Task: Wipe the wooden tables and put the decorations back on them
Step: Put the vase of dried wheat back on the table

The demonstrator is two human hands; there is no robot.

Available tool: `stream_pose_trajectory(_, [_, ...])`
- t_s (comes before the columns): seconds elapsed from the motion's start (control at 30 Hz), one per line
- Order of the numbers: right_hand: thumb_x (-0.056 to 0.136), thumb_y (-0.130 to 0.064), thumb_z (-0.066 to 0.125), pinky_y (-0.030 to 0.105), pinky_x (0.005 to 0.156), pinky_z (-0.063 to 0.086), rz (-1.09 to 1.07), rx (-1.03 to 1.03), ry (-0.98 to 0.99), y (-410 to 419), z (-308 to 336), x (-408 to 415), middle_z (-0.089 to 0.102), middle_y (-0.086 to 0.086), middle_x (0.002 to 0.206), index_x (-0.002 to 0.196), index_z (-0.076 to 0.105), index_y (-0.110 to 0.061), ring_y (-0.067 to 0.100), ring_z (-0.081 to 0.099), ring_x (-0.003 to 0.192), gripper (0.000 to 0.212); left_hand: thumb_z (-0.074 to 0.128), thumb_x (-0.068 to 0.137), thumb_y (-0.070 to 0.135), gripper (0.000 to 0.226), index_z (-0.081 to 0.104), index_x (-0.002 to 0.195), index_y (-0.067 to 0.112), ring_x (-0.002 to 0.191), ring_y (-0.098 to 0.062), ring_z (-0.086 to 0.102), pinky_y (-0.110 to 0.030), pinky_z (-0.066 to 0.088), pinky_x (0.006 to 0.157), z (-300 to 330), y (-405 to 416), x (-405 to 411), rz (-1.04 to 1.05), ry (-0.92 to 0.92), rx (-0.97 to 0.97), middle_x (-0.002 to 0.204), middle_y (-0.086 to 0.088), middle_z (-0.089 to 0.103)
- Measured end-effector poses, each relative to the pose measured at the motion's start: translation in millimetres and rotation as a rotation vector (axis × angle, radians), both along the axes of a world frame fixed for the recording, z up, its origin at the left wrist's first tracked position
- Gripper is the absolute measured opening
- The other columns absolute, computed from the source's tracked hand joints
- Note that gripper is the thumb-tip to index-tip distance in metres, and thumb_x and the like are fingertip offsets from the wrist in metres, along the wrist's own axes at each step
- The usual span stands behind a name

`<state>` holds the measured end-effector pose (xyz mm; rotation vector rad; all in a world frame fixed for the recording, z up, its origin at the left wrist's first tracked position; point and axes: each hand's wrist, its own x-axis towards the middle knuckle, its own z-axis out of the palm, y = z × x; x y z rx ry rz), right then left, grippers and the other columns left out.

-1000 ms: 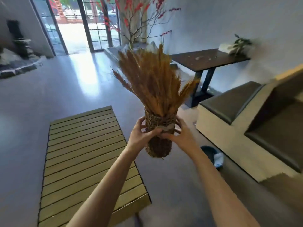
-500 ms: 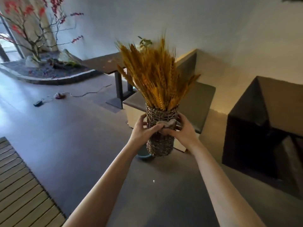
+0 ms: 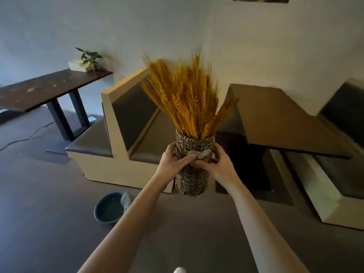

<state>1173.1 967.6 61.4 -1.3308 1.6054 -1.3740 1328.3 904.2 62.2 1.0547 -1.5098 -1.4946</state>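
Observation:
A woven vase [image 3: 191,180] full of dried golden wheat stalks [image 3: 187,97] hangs upright in the air in front of me. My left hand [image 3: 173,162] grips its left side and my right hand [image 3: 218,164] grips its right side, thumbs meeting over a small grey cloth [image 3: 202,154] pressed against the vase's front. Behind the vase, to the right, is a brown wooden table [image 3: 285,119] between two benches. A second dark wooden table [image 3: 45,87] stands at the far left, with a white box [image 3: 78,66] and a small green plant [image 3: 90,57] at its wall end.
A beige bench with dark cushions [image 3: 110,138] stands between the two tables; another bench [image 3: 334,184] is at the right. A dark blue basin [image 3: 109,210] with a cloth on its rim sits on the grey floor at lower left. A cable [image 3: 23,138] runs across the floor.
My view has swung right, away from the slatted table and the windows, toward the benches and the brown table. Both hands keep the same hold on the vase.

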Motion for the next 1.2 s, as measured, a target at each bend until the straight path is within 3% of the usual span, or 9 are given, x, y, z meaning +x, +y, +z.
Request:
stream_pose_trajectory(0.13, [0.064, -0.038, 0.084, 0.017, 0.082, 0.044, -0.086, 0.015, -0.003, -43, -5, -72, 0.055, -0.024, 0.11, 0.135, 0.043, -0.031, -0.004, 0.053, 0.102, 0.082, 0.082, 0.046, 0.057, 0.11, 0.037, 0.136, 0.012, 0.11, -0.021, 0.061, -0.046, 0.051, 0.094, 1, -55, -76, -0.1, -0.051, -0.007, 0.127, -0.005, 0.058])
stream_pose_trajectory(0.27, [0.061, -0.04, 0.084, 0.031, 0.098, 0.045, -0.172, 0.022, 0.007, -107, 2, -152, 0.055, -0.019, 0.115, 0.135, 0.043, -0.028, 0.007, 0.052, 0.112, 0.086, 0.085, 0.054, 0.048, 0.101, 0.038, 0.135, 0.011, 0.109, -0.023, 0.061, -0.048, 0.051, 0.093, 13, -125, -158, -0.19, -0.033, -0.023, 0.127, -0.009, 0.058])
stream_pose_trajectory(0.33, [0.061, -0.042, 0.084, 0.037, 0.101, 0.045, -0.214, -0.004, 0.036, -140, 10, -188, 0.057, -0.013, 0.12, 0.133, 0.045, -0.027, 0.009, 0.053, 0.115, 0.083, 0.081, 0.045, 0.058, 0.106, 0.04, 0.132, 0.013, 0.108, -0.023, 0.062, -0.048, 0.051, 0.093, 22, -160, -195, -0.213, -0.019, -0.056, 0.124, -0.008, 0.06])
stream_pose_trajectory(0.47, [0.066, -0.038, 0.083, 0.035, 0.099, 0.043, -0.279, -0.023, 0.056, -201, 24, -257, 0.057, -0.007, 0.125, 0.136, 0.043, -0.025, 0.011, 0.052, 0.117, 0.081, 0.081, 0.034, 0.07, 0.116, 0.042, 0.131, 0.02, 0.109, -0.026, 0.062, -0.05, 0.05, 0.093, 33, -237, -270, -0.269, -0.007, -0.064, 0.124, -0.008, 0.06])
stream_pose_trajectory(0.57, [0.065, -0.04, 0.083, 0.039, 0.102, 0.044, -0.323, -0.024, 0.053, -240, 25, -304, 0.055, -0.006, 0.129, 0.138, 0.041, -0.025, 0.012, 0.052, 0.119, 0.086, 0.082, 0.046, 0.058, 0.106, 0.04, 0.135, 0.019, 0.107, -0.025, 0.063, -0.046, 0.052, 0.092, 45, -273, -315, -0.311, -0.039, -0.075, 0.122, -0.01, 0.061])
stream_pose_trajectory(0.7, [0.068, -0.036, 0.082, 0.04, 0.104, 0.042, -0.344, -0.031, 0.038, -293, 20, -360, 0.053, -0.004, 0.134, 0.142, 0.037, -0.023, 0.012, 0.05, 0.122, 0.088, 0.074, 0.078, 0.028, 0.072, 0.036, 0.138, 0.015, 0.112, -0.024, 0.059, -0.04, 0.05, 0.096, 45, -328, -375, -0.342, -0.066, -0.105, 0.121, -0.008, 0.059])
stream_pose_trajectory(1.0, [0.071, -0.035, 0.081, 0.032, 0.101, 0.043, -0.322, -0.078, 0.086, -416, 30, -481, 0.056, -0.015, 0.126, 0.139, 0.042, -0.028, 0.005, 0.052, 0.117, 0.079, 0.072, 0.078, 0.03, 0.077, 0.031, 0.141, 0.012, 0.116, -0.024, 0.056, -0.038, 0.048, 0.098, 52, -450, -498, -0.323, -0.078, -0.128, 0.134, -0.012, 0.051])
stream_pose_trajectory(1.2, [0.075, -0.03, 0.078, 0.018, 0.091, 0.041, -0.36, -0.089, 0.064, -480, 25, -536, 0.054, -0.024, 0.12, 0.137, 0.042, -0.029, -0.006, 0.051, 0.11, 0.072, 0.073, 0.078, 0.022, 0.072, 0.035, 0.138, 0.011, 0.113, -0.02, 0.054, -0.039, 0.046, 0.1, 52, -520, -565, -0.361, -0.083, -0.084, 0.132, -0.011, 0.052])
